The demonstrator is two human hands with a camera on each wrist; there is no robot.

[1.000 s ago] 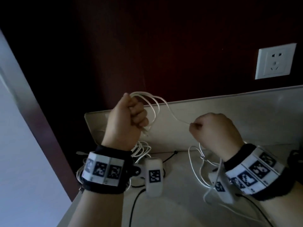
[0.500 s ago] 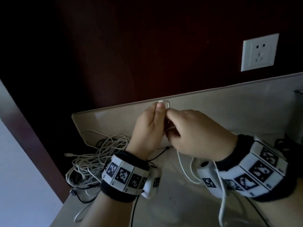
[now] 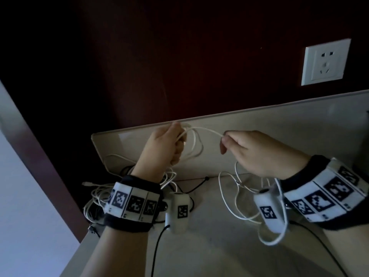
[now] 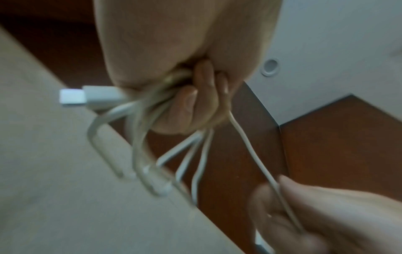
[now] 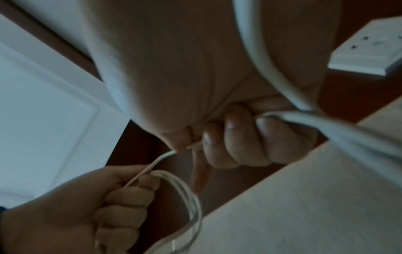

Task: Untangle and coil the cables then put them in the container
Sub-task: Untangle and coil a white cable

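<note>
My left hand is raised above the counter and grips several loops of a thin white cable. In the left wrist view its curled fingers hold the coil, and a white USB plug sticks out beside the palm. My right hand pinches the same cable's free strand a short way to the right. In the right wrist view the strand runs from thumb and finger to the left hand's coil. The slack hangs down to the counter. No container is in view.
A tangle of white and black cables lies at the counter's back left corner. A beige backsplash stands behind the hands, with a white wall socket above. A dark object shows at the right edge.
Half a second ago both hands met at the loop's top. The right hand has since drawn away to the right, stretching a length of cable between the hands.
</note>
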